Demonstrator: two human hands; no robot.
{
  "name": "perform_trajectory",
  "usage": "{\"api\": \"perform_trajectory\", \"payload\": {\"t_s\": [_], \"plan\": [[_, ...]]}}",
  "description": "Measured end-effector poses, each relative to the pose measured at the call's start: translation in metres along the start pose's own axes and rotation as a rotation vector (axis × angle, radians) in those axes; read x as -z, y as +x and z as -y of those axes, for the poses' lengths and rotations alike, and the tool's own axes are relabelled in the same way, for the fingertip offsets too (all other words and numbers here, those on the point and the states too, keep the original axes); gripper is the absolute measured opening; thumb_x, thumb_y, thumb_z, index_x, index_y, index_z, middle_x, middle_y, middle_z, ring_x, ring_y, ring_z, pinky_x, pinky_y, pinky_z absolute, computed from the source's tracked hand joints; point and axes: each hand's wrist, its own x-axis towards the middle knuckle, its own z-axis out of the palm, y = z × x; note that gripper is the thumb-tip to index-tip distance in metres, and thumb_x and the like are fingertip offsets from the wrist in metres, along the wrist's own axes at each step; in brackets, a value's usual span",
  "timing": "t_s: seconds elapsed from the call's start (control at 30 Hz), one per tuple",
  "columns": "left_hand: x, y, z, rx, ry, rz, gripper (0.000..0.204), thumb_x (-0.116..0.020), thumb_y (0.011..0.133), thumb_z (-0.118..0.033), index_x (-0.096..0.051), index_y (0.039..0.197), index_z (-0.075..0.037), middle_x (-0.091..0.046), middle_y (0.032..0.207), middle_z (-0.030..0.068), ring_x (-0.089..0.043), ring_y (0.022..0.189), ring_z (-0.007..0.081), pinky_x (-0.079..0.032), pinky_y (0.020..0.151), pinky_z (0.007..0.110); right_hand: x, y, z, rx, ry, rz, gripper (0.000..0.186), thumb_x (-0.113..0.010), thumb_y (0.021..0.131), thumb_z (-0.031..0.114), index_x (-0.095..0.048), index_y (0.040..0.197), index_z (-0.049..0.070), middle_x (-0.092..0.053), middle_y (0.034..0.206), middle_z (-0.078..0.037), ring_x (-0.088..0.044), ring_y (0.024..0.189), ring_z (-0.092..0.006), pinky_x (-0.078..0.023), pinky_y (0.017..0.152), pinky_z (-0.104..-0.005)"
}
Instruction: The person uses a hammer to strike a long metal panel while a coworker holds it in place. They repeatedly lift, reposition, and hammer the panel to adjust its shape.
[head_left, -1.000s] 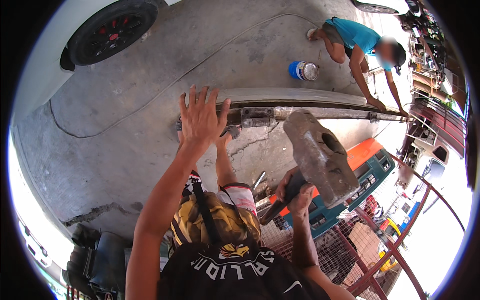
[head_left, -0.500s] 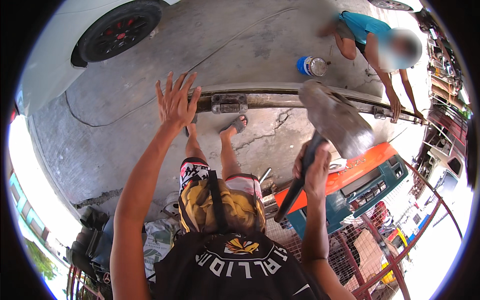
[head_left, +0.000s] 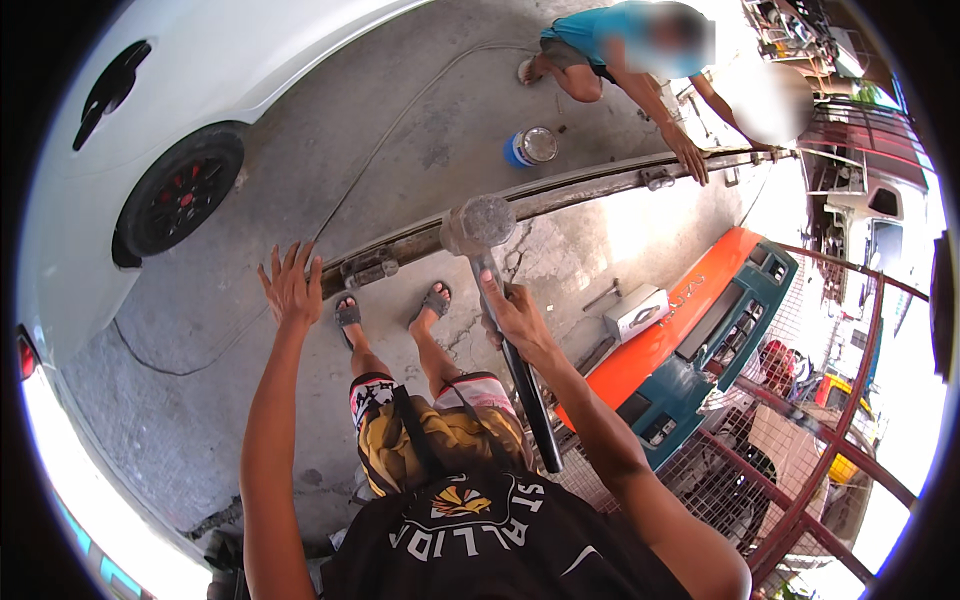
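Note:
My right hand (head_left: 520, 318) is wrapped round the dark handle of a sledgehammer (head_left: 478, 226). Its heavy, worn metal head overlaps the long metal beam (head_left: 580, 198) in the picture; whether the two touch I cannot tell. My left hand (head_left: 292, 284) has its fingers spread at the left end of the beam and holds nothing. Beside it on the beam is a hinge-like metal bracket (head_left: 369, 268), with a second bracket (head_left: 656, 178) farther right. A crouching co-worker in a blue shirt (head_left: 585, 35) has a hand (head_left: 686, 152) against the beam's right part.
A blue-and-white paint can (head_left: 532, 147) stands beyond the beam. To the left is a white car (head_left: 190, 75); a cable (head_left: 375, 150) crosses the concrete floor. An orange-and-green vehicle panel (head_left: 690, 320), a white box (head_left: 637, 312) and a red metal frame (head_left: 830, 440) are at right.
The sledgehammer has come down from a raised position, its head now over the beam. My left hand has moved toward the beam's left end. The whole view has shifted.

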Motion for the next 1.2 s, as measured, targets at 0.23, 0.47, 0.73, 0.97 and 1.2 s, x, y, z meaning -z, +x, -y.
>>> {"api": "perform_trajectory", "payload": {"t_s": [0.23, 0.47, 0.73, 0.97, 1.2], "plan": [[-0.005, -0.001, 0.007, -0.025, -0.042, -0.045, 0.059, -0.034, 0.108, -0.060, -0.065, 0.141, -0.023, -0.056, 0.153, 0.0035, -0.032, 0.154, 0.0328, -0.010, 0.127, 0.062, 0.080, -0.072, -0.057, 0.011, -0.305, -0.055, 0.046, -0.079, 0.090, 0.040, -0.063, 0.073, 0.001, -0.058, 0.058, -0.003, -0.054, 0.046, -0.0126, -0.041, 0.043, -0.0338], [-0.006, 0.003, 0.006, -0.036, -0.033, -0.076, 0.056, -0.036, 0.110, -0.055, -0.068, 0.136, -0.019, -0.060, 0.149, 0.0037, -0.036, 0.152, 0.0333, -0.011, 0.127, 0.061, 0.136, -0.095, -0.110, -0.270, -0.136, -0.155, 0.033, -0.084, 0.079, 0.025, -0.064, 0.069, 0.001, -0.060, 0.058, -0.004, -0.058, 0.048, -0.0139, -0.043, 0.046, -0.0323], [-0.017, 0.013, 0.031, -0.015, -0.315, -0.152, 0.048, -0.047, 0.107, -0.052, -0.068, 0.134, -0.017, -0.063, 0.144, 0.0048, -0.043, 0.147, 0.0356, -0.019, 0.124, 0.057, 0.230, -0.064, -0.095, -0.268, 0.094, -0.371, 0.044, -0.079, 0.091, 0.042, -0.060, 0.070, 0.008, -0.056, 0.057, -0.001, -0.052, 0.046, -0.0114, -0.039, 0.044, -0.0305], [-0.021, 0.011, 0.009, 0.278, 0.096, -0.084, 0.049, -0.064, 0.099, -0.045, -0.061, 0.142, -0.024, -0.053, 0.155, 0.0062, -0.036, 0.151, 0.0352, -0.016, 0.123, 0.065, 0.342, -0.025, 0.003, -0.180, 0.459, -0.532, 0.064, -0.044, 0.103, 0.071, -0.052, 0.087, 0.010, -0.049, 0.060, -0.001, -0.048, 0.042, -0.0122, -0.042, 0.042, -0.0299], [-0.023, 0.012, 0.009, 0.647, 0.089, -0.229, 0.066, -0.071, 0.089, -0.042, -0.054, 0.151, -0.029, -0.042, 0.163, 0.0130, -0.034, 0.152, 0.0358, -0.025, 0.117, 0.070, 0.439, -0.049, 0.150, 0.352, 0.503, -0.710, 0.066, -0.045, 0.104, 0.069, -0.055, 0.091, 0.005, -0.050, 0.059, -0.004, -0.046, 0.041, -0.0124, -0.039, 0.039, -0.0276]]}}
